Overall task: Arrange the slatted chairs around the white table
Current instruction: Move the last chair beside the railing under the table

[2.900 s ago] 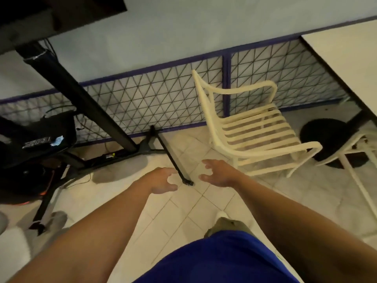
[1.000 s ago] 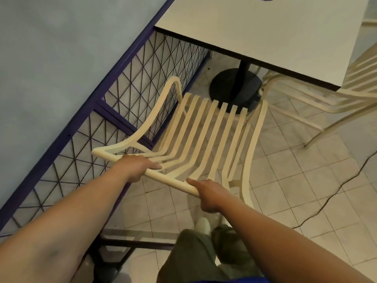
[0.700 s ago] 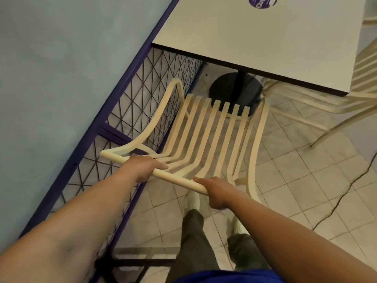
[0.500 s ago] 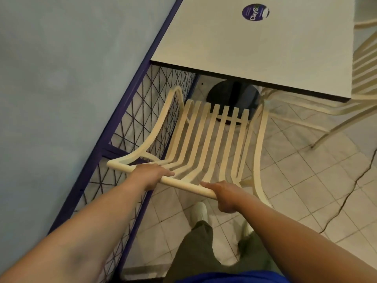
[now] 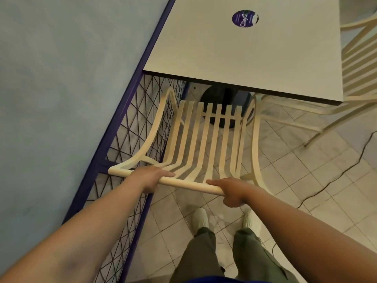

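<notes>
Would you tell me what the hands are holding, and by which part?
The left hand and right hand both hold the slatted chair by its top back rail.

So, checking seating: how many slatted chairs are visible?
2. One slatted chair, gripped by left hand and right hand, faces the white table's near edge; a second chair stands at its right. Others may be hidden.

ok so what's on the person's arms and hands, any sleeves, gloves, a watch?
Nothing is worn. The left hand and right hand are bare, with no gloves, rings, watch or bands visible. No sleeves show anywhere up to the frame edge. There are no markings, straps or cables on either arm.
</notes>
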